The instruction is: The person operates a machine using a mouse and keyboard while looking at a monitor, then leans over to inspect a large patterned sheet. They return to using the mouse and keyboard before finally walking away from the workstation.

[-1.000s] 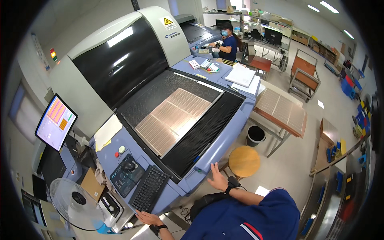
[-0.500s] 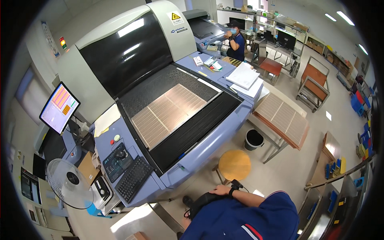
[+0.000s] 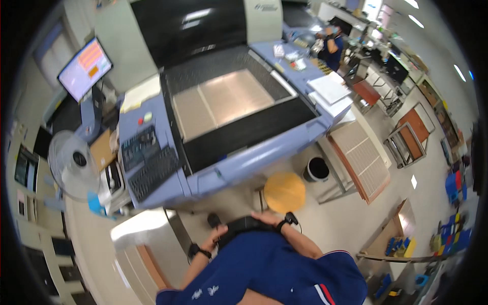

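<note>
My left hand (image 3: pixel 218 234) rests at the left edge of a black thing (image 3: pixel 245 224) across my waist or lap; whether it is a pouch or dark clothing, I cannot tell. On its right end lies my right hand (image 3: pixel 266 219), fingers stretched out and holding nothing. The left fingers look extended too, though blurred. Both wrists carry black straps with small devices. Ahead, a large machine has a copper-coloured grid panel (image 3: pixel 223 101) lying on its black bed. A round wooden stool (image 3: pixel 284 192) stands just beyond my right hand.
A keyboard (image 3: pixel 154 174), a monitor (image 3: pixel 85 69) and a fan (image 3: pixel 75 163) are at left. Stacked panels (image 3: pixel 361 155) sit on a stand at right beside a black bin (image 3: pixel 317 169). More panels (image 3: pixel 136 272) lie low at left. A co-worker (image 3: pixel 333 48) is in the back.
My view has turned and shifted, so the machine appears higher. My left hand and forearm have come into view at the black thing. My right hand stays on it.
</note>
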The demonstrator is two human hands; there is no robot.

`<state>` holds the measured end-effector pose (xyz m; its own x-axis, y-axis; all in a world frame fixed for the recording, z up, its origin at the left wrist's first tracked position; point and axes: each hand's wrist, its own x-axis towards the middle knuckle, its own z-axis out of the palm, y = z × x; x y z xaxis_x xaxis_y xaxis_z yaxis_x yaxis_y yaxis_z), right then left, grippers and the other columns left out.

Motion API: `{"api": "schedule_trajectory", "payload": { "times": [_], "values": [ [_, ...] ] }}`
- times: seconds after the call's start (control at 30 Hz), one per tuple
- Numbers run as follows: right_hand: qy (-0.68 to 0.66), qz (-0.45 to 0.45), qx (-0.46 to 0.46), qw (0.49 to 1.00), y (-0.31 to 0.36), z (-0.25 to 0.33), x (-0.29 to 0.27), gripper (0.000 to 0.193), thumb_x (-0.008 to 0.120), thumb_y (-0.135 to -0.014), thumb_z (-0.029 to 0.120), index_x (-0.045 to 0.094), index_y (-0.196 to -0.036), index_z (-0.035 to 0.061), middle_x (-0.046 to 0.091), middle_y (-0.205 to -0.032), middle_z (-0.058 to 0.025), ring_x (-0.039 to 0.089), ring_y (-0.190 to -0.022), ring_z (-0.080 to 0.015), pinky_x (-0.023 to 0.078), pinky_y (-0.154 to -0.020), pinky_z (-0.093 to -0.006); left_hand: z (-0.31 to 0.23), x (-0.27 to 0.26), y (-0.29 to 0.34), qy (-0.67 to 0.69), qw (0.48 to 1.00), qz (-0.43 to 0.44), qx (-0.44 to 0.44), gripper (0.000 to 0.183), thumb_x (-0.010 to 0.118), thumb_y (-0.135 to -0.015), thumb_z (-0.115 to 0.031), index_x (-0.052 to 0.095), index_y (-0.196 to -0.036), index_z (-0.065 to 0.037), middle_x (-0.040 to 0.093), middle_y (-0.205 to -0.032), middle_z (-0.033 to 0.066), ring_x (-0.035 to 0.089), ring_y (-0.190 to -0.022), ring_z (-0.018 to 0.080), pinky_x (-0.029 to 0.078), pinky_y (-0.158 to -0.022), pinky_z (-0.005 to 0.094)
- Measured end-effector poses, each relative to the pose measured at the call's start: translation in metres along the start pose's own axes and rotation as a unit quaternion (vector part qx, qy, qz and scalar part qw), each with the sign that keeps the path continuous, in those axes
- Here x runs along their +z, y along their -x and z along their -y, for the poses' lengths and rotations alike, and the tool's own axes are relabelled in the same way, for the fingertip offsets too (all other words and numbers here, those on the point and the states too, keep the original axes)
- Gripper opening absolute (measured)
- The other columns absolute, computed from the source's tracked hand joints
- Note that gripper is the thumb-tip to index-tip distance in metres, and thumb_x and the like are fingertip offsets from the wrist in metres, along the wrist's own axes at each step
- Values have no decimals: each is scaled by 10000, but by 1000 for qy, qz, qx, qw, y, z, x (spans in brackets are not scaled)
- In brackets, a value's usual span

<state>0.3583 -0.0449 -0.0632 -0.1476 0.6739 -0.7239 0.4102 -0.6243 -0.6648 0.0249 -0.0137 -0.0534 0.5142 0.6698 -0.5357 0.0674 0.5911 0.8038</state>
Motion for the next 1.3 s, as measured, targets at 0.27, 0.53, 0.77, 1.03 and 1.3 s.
{"api": "schedule_trajectory", "payload": {
  "times": [0.27, 0.53, 0.77, 1.03, 1.3],
  "values": [
    [-351, -51, -134, 925, 89, 77, -44, 668, 476, -1027, 566, 668, -1230, -40, 694, -1068, -85, 620, -953, -151, 473, -881, -282, -155, 49, 44, 35, 987, 26, 154, 649, 737, -891, -284, 512, -1425, 8, 586, -1371, 121, 562, -1248, 222, 403, -1099, 360],
    [-332, -26, -76, 940, 62, 45, -26, 715, 502, -1009, 592, 702, -1110, -87, 710, -1066, -117, 641, -961, -167, 493, -892, -295, -198, 83, 70, -269, 957, 60, 90, 600, 542, -1005, -492, 592, -1378, -24, 632, -1308, 130, 573, -1214, 261, 397, -1080, 362],
    [-300, -20, -73, 951, 62, 60, -27, 718, 521, -998, 601, 703, -1083, -89, 703, -1054, -122, 630, -952, -168, 493, -871, -293, -187, 75, 65, -445, 889, 34, 103, 636, 543, -1024, -436, 464, -1446, 34, 630, -1332, 166, 576, -1205, 263, 415, -1046, 351],
    [-265, -60, -80, 959, 64, 55, -35, 699, 541, -967, 642, 734, -1030, -27, 713, -970, -65, 638, -890, -153, 503, -836, -291, -189, 73, 51, -303, 945, 81, 94, 621, 484, -1053, -464, 496, -1372, 68, 635, -1334, 88, 556, -1008, 144, 443, -916, 296],
    [-201, -114, -75, 970, 75, 60, -36, 777, 566, -911, 712, 744, -944, -44, 705, -910, -91, 645, -852, -186, 517, -802, -309, -152, 59, 35, -187, 977, 71, 74, 656, 364, -1059, -547, 588, -1392, -29, 559, -1406, 191, 487, -1327, 276, 300, -1154, 356]
  ]
}}
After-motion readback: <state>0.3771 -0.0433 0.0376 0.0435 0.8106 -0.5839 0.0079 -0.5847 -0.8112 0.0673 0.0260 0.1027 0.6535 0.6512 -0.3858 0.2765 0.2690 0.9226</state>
